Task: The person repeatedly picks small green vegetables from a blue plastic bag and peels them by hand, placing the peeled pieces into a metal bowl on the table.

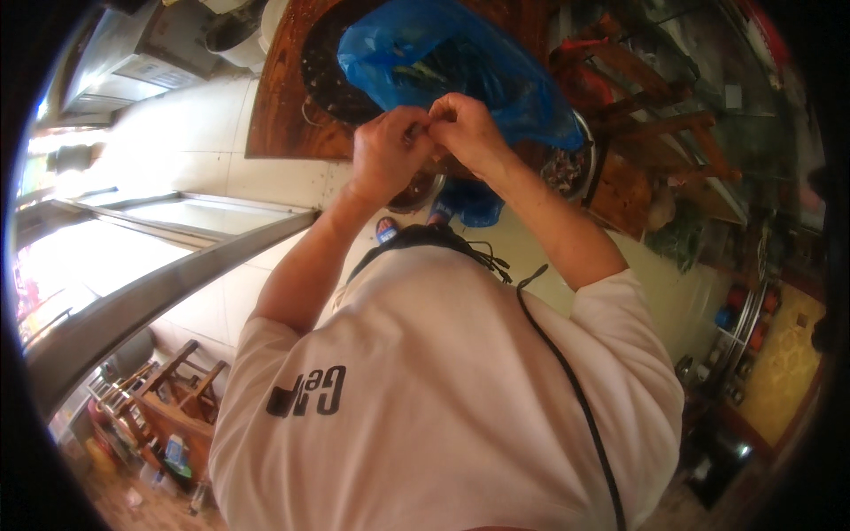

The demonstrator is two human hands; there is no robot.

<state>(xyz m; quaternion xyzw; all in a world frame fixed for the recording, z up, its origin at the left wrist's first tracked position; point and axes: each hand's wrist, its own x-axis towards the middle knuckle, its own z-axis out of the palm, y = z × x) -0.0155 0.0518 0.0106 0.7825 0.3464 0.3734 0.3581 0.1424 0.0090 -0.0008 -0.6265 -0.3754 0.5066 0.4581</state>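
My left hand [392, 149] and my right hand [470, 133] meet fingertip to fingertip above the front edge of a wooden table [282, 119]. Both have their fingers bent into a pinch; anything small between them is too blurred to make out. Just beyond lies a blue plastic bag [518, 99], its mouth spread, with dark green contents [441, 70] inside. The bag partly covers a dark round tray [325, 73] speckled with light bits. Below my hands, a bowl [415, 192] with reddish-brown contents is partly hidden. To the right, a metal bowl [588, 156] holds small reddish-brown pieces [561, 169].
Another blue plastic bag [481, 207] is low down near my feet. Wooden stools [664, 133] crowd the right side. At left stand a metal-framed door [172, 285] and a white bucket [249, 43]. A wooden stool [176, 405] is at lower left. A black cord [571, 372] runs down my shirt.
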